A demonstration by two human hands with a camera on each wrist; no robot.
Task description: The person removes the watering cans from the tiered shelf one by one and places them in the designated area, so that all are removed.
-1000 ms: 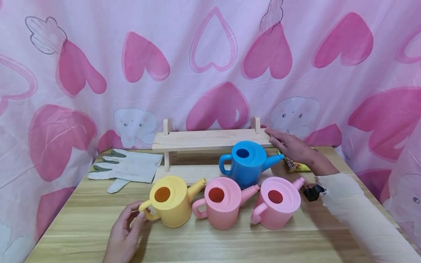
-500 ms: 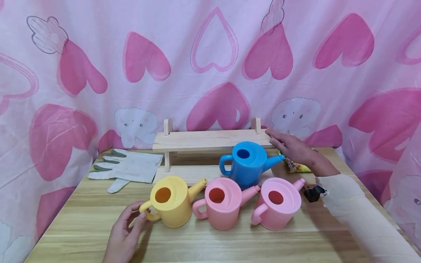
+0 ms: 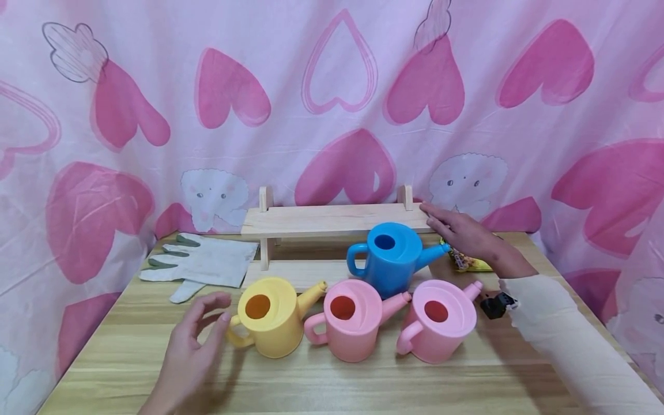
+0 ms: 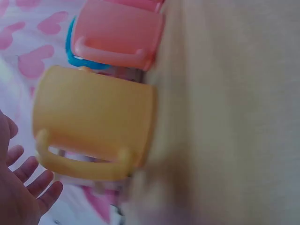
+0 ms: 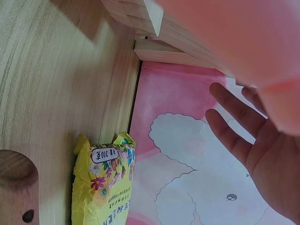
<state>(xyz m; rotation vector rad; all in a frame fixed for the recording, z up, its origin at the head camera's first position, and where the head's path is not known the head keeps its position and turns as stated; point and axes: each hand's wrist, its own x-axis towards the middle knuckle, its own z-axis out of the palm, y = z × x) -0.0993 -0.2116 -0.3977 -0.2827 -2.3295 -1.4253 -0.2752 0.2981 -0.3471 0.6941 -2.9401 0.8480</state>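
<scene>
My left hand (image 3: 192,340), fingers loosely curved, is just left of the handle of a yellow watering can (image 3: 277,337). In the left wrist view, a small gap shows between its spread fingertips (image 4: 57,186) and that handle. Two pink watering cans, a darker one (image 3: 353,340) and a lighter one (image 3: 441,343), stand in line with the yellow can. Behind them a blue watering can (image 3: 391,274) overlaps the lower board of a two-tier wooden shelf (image 3: 332,219). With straight fingers, my right hand (image 3: 461,233) lies against the right end of the upper board, holding nothing.
A pair of white-and-green gloves (image 3: 215,262) lies left of the shelf. Below my right hand is a yellow printed packet (image 5: 105,183). The right wrist view also shows a round wooden end (image 5: 18,171). A pink heart-print curtain (image 3: 228,86) hangs behind the table.
My left hand has let go of the yellow can's handle and drawn slightly left and up, its fingers opening. The right hand and the watering cans stay where they were.
</scene>
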